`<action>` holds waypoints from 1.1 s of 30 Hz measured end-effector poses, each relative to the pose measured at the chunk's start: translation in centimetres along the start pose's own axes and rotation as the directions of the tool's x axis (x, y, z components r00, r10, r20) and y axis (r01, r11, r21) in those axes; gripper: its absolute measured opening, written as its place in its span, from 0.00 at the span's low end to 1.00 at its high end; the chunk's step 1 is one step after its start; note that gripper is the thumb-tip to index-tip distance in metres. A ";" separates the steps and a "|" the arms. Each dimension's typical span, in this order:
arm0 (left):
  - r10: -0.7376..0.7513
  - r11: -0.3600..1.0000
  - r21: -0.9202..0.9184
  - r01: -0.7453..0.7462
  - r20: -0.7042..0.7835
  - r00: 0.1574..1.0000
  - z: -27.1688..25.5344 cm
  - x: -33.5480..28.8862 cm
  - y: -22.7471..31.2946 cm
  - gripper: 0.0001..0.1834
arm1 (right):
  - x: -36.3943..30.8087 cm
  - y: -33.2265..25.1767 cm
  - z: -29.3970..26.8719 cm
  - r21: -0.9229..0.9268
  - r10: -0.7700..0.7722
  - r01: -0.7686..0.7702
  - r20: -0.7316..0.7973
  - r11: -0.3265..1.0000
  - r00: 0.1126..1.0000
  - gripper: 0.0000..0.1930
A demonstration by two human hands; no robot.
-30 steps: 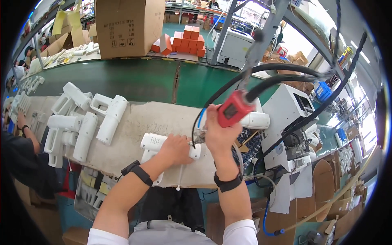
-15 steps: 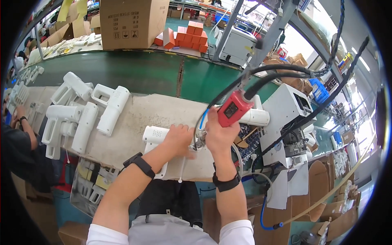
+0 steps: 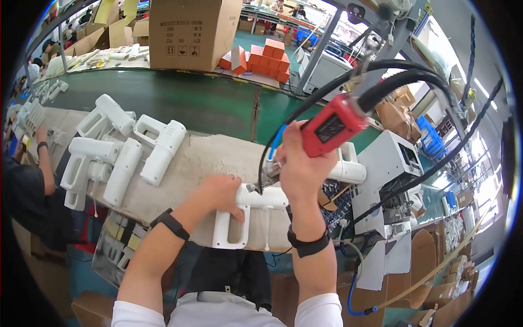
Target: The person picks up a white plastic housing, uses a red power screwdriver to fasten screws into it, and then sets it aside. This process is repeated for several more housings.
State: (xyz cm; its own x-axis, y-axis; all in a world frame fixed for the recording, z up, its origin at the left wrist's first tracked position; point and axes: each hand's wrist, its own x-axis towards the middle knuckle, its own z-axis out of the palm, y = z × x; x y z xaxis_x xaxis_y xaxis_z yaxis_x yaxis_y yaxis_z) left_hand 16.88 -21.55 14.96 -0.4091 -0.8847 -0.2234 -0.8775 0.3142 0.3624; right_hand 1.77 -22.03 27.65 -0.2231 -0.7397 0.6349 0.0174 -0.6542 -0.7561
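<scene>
White gun (image 3: 267, 197): near, middle; my left hand (image 3: 219, 193) grips its left end.
Red tool (image 3: 329, 128): tight in my right hand (image 3: 304, 171), tip by the gun.
Other guns (image 3: 163, 150): left.

A large cardboard box (image 3: 190, 38) stands beyond a green conveyor belt (image 3: 201, 98), with a stack of small orange boxes (image 3: 268, 59) to its right. A gray metal post (image 3: 321, 48) rises farther right, beside a pale machine (image 3: 333, 70). Toward the right edge sits a blue crate (image 3: 429, 136). At the far left is a person in dark clothing (image 3: 26, 191).
</scene>
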 end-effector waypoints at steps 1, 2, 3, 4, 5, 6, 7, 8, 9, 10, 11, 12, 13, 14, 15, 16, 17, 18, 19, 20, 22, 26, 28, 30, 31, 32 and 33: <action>-0.009 1.000 -0.004 0.009 -0.027 1.000 -0.1 -0.4 0.2 0.49 | -0.1 0.9 0.5 -0.009 -0.001 0.002 0.022 1.000 1.000 0.07; -0.019 1.000 -0.008 0.019 -0.052 0.998 -0.3 -0.7 0.3 0.48 | -0.2 1.5 0.9 -0.018 -0.002 0.003 0.044 1.000 0.999 0.07; -0.025 1.000 -0.010 0.025 -0.053 0.998 -0.5 -0.7 0.5 0.48 | -0.2 1.8 1.0 -0.014 0.000 0.000 0.049 1.000 0.999 0.07; -0.023 1.000 0.008 0.024 -0.043 0.999 -0.6 -0.6 0.6 0.48 | -0.1 2.1 1.1 -0.001 0.029 -0.029 0.041 1.000 0.999 0.08; -0.022 0.999 0.026 0.023 -0.032 0.999 -0.5 -0.5 0.6 0.48 | 0.0 2.5 1.2 0.012 0.058 -0.059 0.033 0.998 0.998 0.08; -0.028 0.999 0.021 0.029 -0.029 0.999 -0.3 -0.4 0.3 0.48 | 0.0 2.8 1.3 0.026 0.088 -0.089 0.025 0.996 0.996 0.09; -0.007 0.999 0.032 0.008 -0.042 0.999 0.0 -0.3 0.0 0.49 | 0.0 3.1 1.6 0.027 0.094 -0.095 0.031 0.995 0.995 0.09; 0.016 0.999 0.044 -0.013 -0.056 0.998 0.1 -0.1 -0.2 0.49 | 0.0 3.3 1.9 0.059 0.128 -0.130 0.034 0.990 0.991 0.09; 0.011 0.999 0.041 -0.008 -0.054 0.998 0.1 -0.1 -0.3 0.49 | 0.1 3.5 2.1 0.090 0.161 -0.164 0.038 0.982 0.986 0.09; 0.008 0.999 0.044 -0.005 -0.055 0.998 0.1 -0.1 -0.1 0.50 | -0.2 4.5 2.2 0.089 0.165 -0.168 0.039 0.982 0.986 0.09; 0.002 0.999 0.047 0.001 -0.052 0.999 0.2 -0.2 -0.1 0.51 | -0.8 6.1 2.5 0.027 0.185 -0.186 0.028 0.982 0.982 0.09; -0.002 0.999 0.045 0.004 -0.047 0.999 0.4 -0.3 -0.1 0.51 | -1.4 7.2 2.6 -0.034 0.203 -0.203 0.015 0.979 0.979 0.10; -0.016 1.000 0.022 0.017 -0.053 0.998 0.4 -0.2 -0.1 0.52 | -1.5 7.5 2.6 -0.012 0.210 -0.210 0.019 0.978 0.978 0.10; -0.028 1.000 -0.001 0.028 -0.059 0.998 0.3 -0.2 0.0 0.53 | -1.7 7.7 2.6 -0.011 0.209 -0.209 0.020 0.978 0.978 0.10; -0.028 1.000 0.001 0.028 -0.061 0.998 0.3 -0.1 0.1 0.53 | -1.9 7.9 2.6 -0.061 0.211 -0.207 0.053 0.976 0.976 0.10; -0.033 0.999 0.028 0.034 -0.024 0.999 0.3 0.0 0.1 0.53 | -1.9 7.9 2.6 -0.111 0.207 -0.198 0.083 0.974 0.975 0.10; -0.039 0.998 0.055 0.038 0.013 0.999 0.3 0.1 0.1 0.54 | -1.9 7.9 2.5 -0.111 0.199 -0.190 0.079 0.976 0.977 0.10; -0.032 0.998 0.060 0.031 0.007 0.999 0.7 0.4 0.0 0.54 | -1.9 7.7 2.3 -0.119 0.195 -0.185 0.083 0.976 0.977 0.09; -0.011 1.000 0.018 0.013 -0.089 0.996 1.1 0.3 -0.1 0.53 | -1.9 7.2 2.4 -0.125 0.196 -0.184 0.089 0.975 0.977 0.09; 0.007 1.000 -0.023 -0.011 -0.184 0.983 1.4 0.3 -0.2 0.53 | -1.6 6.4 2.2 -0.125 0.192 -0.181 0.087 0.975 0.977 0.09; -0.020 0.998 -0.057 0.011 -0.147 0.989 0.7 1.3 0.0 0.52 | -0.8 3.6 0.7 -0.054 -0.021 0.021 0.011 0.998 1.000 0.08; -0.025 0.999 -0.050 0.018 -0.140 0.990 1.0 2.4 -0.2 0.50 | -0.7 -1.1 -0.1 0.105 0.033 -0.038 0.051 0.994 0.998 0.07; -0.020 0.999 -0.041 0.014 -0.137 0.990 1.1 2.5 -0.2 0.50 | -1.1 0.4 -0.8 0.017 -0.020 0.019 0.073 1.000 0.997 0.05; -0.014 0.999 -0.031 0.010 -0.131 0.991 1.3 2.7 0.0 0.50 | -1.3 0.9 -1.0 -0.013 -0.031 0.032 0.071 0.999 0.997 0.06; 0.003 1.000 -0.021 -0.007 -0.171 0.985 1.7 2.8 -0.2 0.50 | -1.6 1.6 -0.9 0.000 0.007 -0.007 0.057 1.000 0.998 0.06; 0.020 1.000 -0.011 -0.023 -0.209 0.978 1.7 2.6 -0.2 0.50 | -2.0 2.3 -0.8 0.014 0.047 -0.048 0.045 0.999 0.998 0.07; 0.015 1.000 -0.011 -0.018 -0.209 0.978 1.6 2.3 -0.2 0.50 | -2.5 3.4 -0.6 0.017 0.050 -0.051 0.047 0.999 0.998 0.07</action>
State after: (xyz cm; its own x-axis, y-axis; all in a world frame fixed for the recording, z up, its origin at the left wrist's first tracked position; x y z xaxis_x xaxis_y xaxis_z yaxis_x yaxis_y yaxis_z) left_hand 15.71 -23.11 12.87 -0.3609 -0.9323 -0.0244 -0.8673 0.3259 0.3763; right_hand 1.84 -22.29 23.38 -0.1760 -0.7779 0.6032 0.0455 -0.6185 -0.7844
